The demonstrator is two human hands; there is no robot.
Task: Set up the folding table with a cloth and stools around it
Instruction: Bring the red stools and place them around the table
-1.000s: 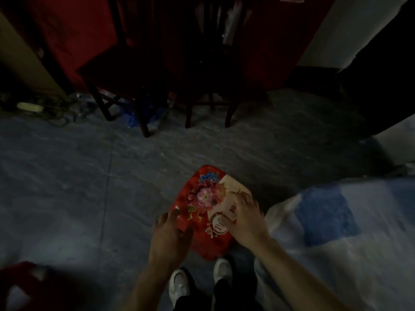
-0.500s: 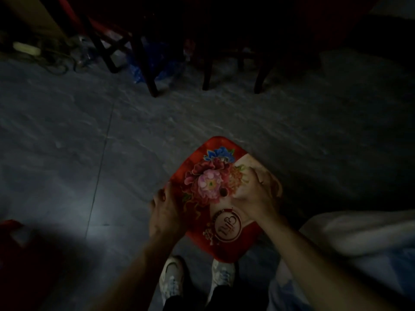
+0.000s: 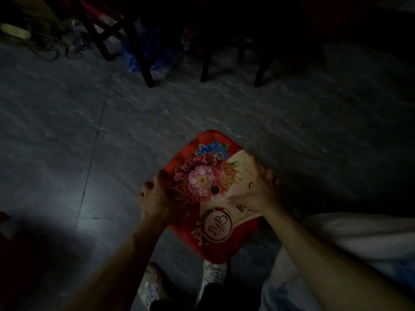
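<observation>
Stool [image 3: 208, 182]: moulded plastic, likely light, rigid and smooth, so best taken at opposite rims. Left hand [image 3: 155, 196] curls round the left rim. Right hand [image 3: 258, 191] grips the right rim, thumb on top. Seat is red, rounded-square, with a peony print, round logo and centre hole. It sits low over the floor [image 3: 67, 131], just beyond the shoes [image 3: 213, 274].

Grey seamed floor [image 3: 224, 104]. On it: dark chair legs [image 3: 143, 63], blue bag [image 3: 161, 60], cable tangle [image 3: 45, 48], white shoes [image 3: 213, 273]. Red stool [image 3: 202, 182]: footing hidden.

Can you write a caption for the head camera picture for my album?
The left hand and right hand grip opposite edges of a red flowered stool over a gray floor.
</observation>
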